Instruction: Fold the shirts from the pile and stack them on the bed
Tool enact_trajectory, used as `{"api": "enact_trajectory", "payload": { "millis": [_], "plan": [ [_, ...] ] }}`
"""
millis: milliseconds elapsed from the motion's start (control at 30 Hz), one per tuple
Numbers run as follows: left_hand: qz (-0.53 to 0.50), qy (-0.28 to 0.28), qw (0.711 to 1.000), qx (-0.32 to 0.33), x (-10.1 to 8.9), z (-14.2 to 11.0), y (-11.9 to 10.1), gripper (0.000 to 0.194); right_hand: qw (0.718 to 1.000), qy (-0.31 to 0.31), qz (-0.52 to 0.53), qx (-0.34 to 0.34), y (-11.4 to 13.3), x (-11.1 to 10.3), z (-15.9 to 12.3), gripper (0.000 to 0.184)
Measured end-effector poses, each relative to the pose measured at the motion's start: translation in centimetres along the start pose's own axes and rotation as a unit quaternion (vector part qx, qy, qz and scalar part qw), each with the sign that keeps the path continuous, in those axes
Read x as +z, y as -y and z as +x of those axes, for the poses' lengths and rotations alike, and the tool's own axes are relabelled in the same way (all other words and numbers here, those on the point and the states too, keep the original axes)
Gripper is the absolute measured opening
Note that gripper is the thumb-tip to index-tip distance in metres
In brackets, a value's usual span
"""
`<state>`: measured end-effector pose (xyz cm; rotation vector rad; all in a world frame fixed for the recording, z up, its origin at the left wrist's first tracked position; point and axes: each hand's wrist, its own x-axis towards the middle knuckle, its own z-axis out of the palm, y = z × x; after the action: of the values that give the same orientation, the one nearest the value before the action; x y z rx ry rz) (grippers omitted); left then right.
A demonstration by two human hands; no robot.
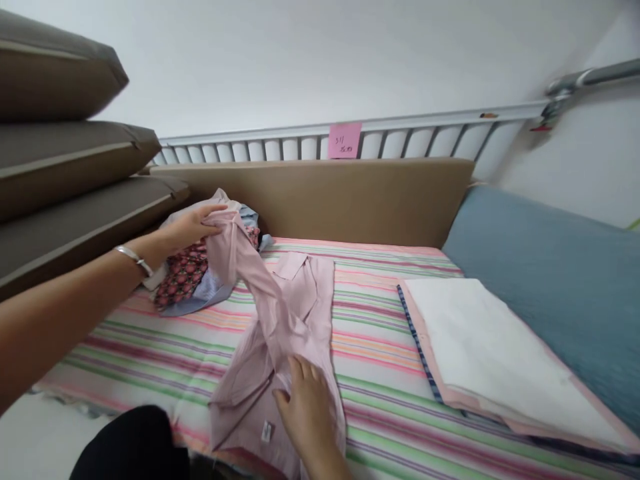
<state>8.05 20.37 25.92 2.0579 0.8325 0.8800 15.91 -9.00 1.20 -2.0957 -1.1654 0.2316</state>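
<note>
A pale pink shirt (313, 327) lies partly folded on the striped sheet (370, 347), with a small white tag near its lower end. My left hand (193, 227), a silver bangle at its wrist, is closed on a sleeve of the shirt and lifts it up and to the left. The raised sleeve stretches down to the shirt's body. My right hand (310, 407) rests flat on the shirt, thumb apart from the fingers. Just behind and below my left hand sits a heap of crumpled clothes (185, 273), with floral and light blue cloth showing.
On the right lies a stack of folded clothes (480, 340), white on top. Brown cushions (65, 153) are piled at the left. A brown panel (325, 200) stands along the back before a white railing (415, 127) with a pink note (345, 141). A blue cushion (550, 267) leans at right.
</note>
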Motion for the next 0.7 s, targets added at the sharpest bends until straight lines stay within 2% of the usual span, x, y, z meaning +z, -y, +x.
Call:
{"api": "enact_trajectory", "payload": {
  "millis": [100, 167, 233, 333, 433, 567, 700],
  "plan": [
    [0.025, 0.046, 0.998, -0.024, -2.6, 0.2, 0.2, 0.043, 1.000, -0.015, -0.008, -0.017, -0.5, 0.5, -0.1, 0.054],
    [0.037, 0.059, 0.996, -0.046, -3.5, -0.1, 0.3, 0.023, 0.998, -0.029, -0.036, -0.033, -1.0, 1.0, -0.1, 0.051],
    [0.039, 0.064, 0.996, -0.055, -3.8, -0.7, 0.5, 0.011, 0.995, -0.045, -0.067, -0.054, -1.6, 1.7, 0.0, 0.042],
    [0.038, 0.054, 0.996, -0.067, -4.0, -1.5, 0.8, 0.016, 0.989, -0.077, -0.092, -0.084, -3.2, 3.1, 0.4, 0.027],
    [0.043, 0.043, 0.995, -0.084, -4.3, -1.7, 1.4, 0.023, 0.986, -0.104, -0.087, -0.093, -4.6, 4.1, 0.9, 0.024],
    [0.004, 0.014, 0.995, -0.102, -3.8, -1.5, 2.0, 0.021, 0.994, -0.074, -0.042, -0.074, -4.6, 3.3, 1.0, 0.019],
    [-0.071, -0.047, 0.987, -0.136, -1.3, -0.7, 1.8, 0.012, 0.999, -0.009, 0.020, -0.029, -3.0, 0.7, 0.8, 0.017]
  ]
}}
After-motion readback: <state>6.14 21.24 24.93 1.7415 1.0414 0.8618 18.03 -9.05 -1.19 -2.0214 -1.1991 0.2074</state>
